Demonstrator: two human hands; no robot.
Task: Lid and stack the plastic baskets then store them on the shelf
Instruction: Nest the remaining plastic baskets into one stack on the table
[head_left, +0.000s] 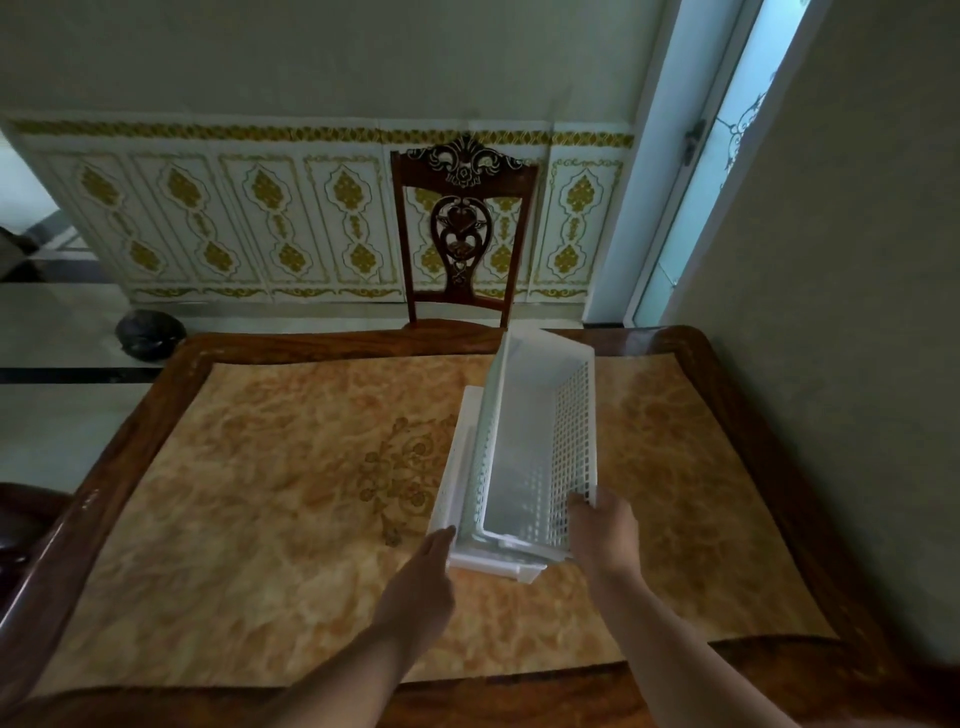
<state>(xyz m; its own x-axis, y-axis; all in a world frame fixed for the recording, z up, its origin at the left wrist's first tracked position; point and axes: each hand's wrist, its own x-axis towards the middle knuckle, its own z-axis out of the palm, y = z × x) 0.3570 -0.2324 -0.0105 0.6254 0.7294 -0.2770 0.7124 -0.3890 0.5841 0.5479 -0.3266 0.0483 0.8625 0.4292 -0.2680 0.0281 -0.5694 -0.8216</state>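
The white baskets (540, 441) are showing a perforated square grid on their walls, while the table (311, 348) is wearing a dark reddish-brown wooden border around a mottled amber top with a brown floral motif, and the wall panels (234, 218) are displaying gold ornaments on white.

Two baskets are being kept on the table (260, 519), right of centre: upper basket (540, 441) tilted in lower basket (457, 467). Chair (462, 234) behind the table.
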